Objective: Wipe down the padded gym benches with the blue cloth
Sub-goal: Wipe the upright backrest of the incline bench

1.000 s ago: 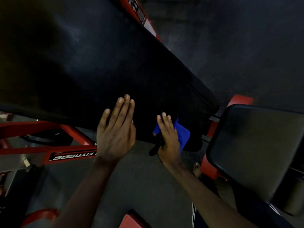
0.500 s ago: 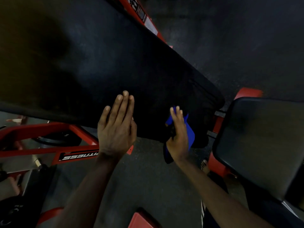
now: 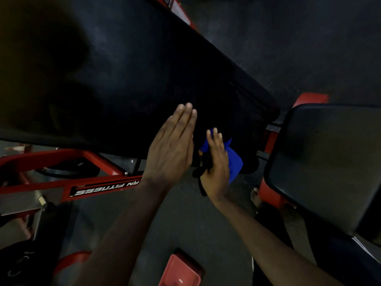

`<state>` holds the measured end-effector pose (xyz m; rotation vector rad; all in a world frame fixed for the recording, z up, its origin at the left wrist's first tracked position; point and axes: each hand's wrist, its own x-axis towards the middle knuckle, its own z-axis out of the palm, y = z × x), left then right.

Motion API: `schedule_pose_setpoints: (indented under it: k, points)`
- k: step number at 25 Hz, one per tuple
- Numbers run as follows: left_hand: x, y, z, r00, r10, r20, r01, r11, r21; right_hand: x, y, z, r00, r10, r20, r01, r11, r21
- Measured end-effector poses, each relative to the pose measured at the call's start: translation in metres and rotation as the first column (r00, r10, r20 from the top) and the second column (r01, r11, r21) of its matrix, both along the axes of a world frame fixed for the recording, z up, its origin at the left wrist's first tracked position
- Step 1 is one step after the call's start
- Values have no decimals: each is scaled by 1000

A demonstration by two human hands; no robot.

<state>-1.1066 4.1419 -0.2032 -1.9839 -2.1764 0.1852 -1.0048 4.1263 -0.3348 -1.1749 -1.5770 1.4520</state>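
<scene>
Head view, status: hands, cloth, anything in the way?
Left hand flat at pad edge, fingers straight. Right hand presses cloth on pad end. Black strap dangles at right palm.

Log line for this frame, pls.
step: wiping bench pad | right hand: presses blue cloth on pad's end | left hand: flat, beside it | adjacent seat pad: no hand on it

Red frame [image 3: 51, 187] labelled FITNESS, weight plate [image 3: 20, 261] lower left, dark floor [image 3: 309, 48]
</scene>
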Motion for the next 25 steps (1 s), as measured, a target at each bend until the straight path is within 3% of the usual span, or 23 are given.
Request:
schedule_pose_setpoints:
  k: [4,8,14,20,25]
  points:
    - [-11,7,-14,994,-33,-102,18,990,-140,-1,37,-20,991,-130,14,130,991,-21]
    - [-12,6,-19,981,-73,-178,44,986,-160,-6,66,-30,956,-289,39,292,946,-138]
    - [-12,5,-21,962,-83,-260,37,983,-178,7,50,-13,999,30,-23,-29,998,53]
    - [-10,8,-24,944,-98,-314,42,983,-179,-34,157,3,994,-103,-46,108,986,126]
    - [-9,8,-25,947,-75,-312,20,984,-176,-12,142,-27,994,-110,-10,111,991,77]
